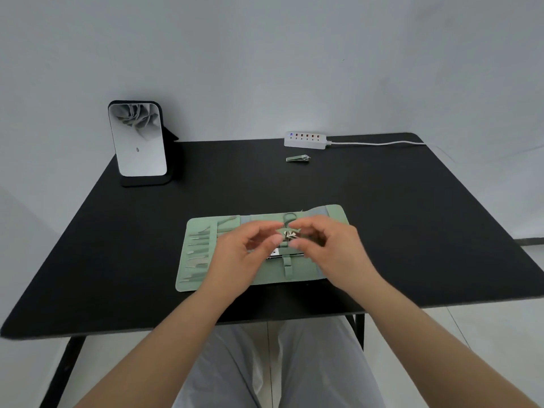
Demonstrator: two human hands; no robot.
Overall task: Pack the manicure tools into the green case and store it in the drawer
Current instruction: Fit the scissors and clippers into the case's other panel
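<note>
Both my hands, left hand (250, 254) and right hand (332, 248), pinch a small metal tool (290, 234) over the open green case (323, 219) at frame centre, probably seating it under a strap, while a nail clipper (297, 158) waits upper-centre on the desk (412, 216).

Two bare forearms with no sleeves in view, left hand (235, 254) and right hand (332, 251) both without rings, watch or bracelets, short plain nails, light grey loose trousers (321, 363) over both thighs, fabric softly creased
</note>
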